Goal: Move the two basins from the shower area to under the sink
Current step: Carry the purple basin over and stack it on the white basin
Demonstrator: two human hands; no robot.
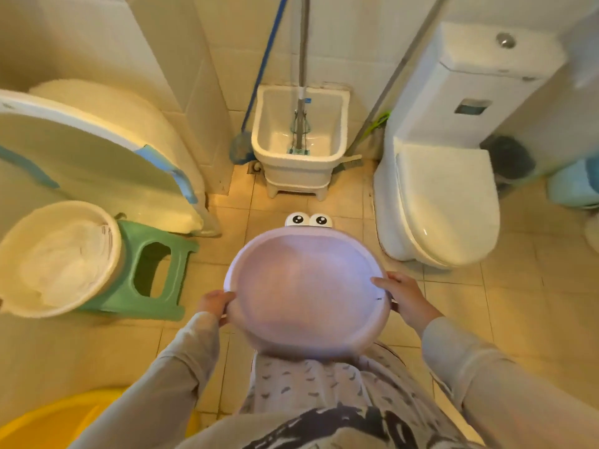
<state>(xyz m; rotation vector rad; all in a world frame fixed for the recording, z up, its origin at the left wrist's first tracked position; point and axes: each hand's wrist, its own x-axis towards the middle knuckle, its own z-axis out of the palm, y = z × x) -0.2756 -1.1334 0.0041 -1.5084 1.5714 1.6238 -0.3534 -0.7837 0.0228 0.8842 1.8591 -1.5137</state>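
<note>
A pale purple basin [304, 286] with two cartoon eyes on its far rim is held level in front of my body, above the tiled floor. My left hand [215, 303] grips its left rim and my right hand [405, 298] grips its right rim. The basin looks empty inside. A white round basin [56, 257] sits at the left, resting partly on a green plastic stool [155, 270]; something white lies inside it.
A white toilet [440, 202] stands at the right, a small floor mop sink [301, 137] with a mop in it straight ahead. A large folded baby tub [81, 150] leans at the left. A yellow tub [48, 422] shows at the bottom left.
</note>
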